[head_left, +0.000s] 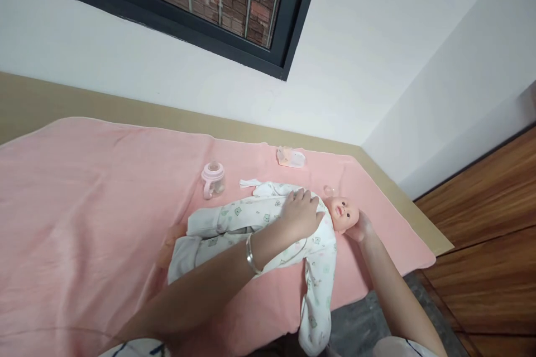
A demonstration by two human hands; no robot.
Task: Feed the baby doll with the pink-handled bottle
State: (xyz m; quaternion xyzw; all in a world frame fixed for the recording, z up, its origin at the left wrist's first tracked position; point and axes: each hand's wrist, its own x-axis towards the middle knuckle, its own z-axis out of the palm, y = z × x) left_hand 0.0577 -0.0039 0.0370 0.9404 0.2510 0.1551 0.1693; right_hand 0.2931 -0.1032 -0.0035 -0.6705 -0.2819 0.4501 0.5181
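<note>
A baby doll (342, 213) lies on its back on a pink blanket (84, 206), head to the right, with a white printed sleepsuit (234, 223) laid over its body. My left hand (299, 212) rests flat on the doll's chest, fingers stretched out on the sleepsuit; a silver bangle is on that wrist. My right hand (360, 228) is tucked under the doll's head, cupping it from below, its fingers mostly hidden. One sleeve of the sleepsuit hangs over the blanket's near edge.
A pink baby bottle (213, 178) stands on the blanket beyond the doll. A small folded pink and white cloth (291, 157) lies further back. The tan table edge (422, 217) runs along the right, with wooden floor beyond.
</note>
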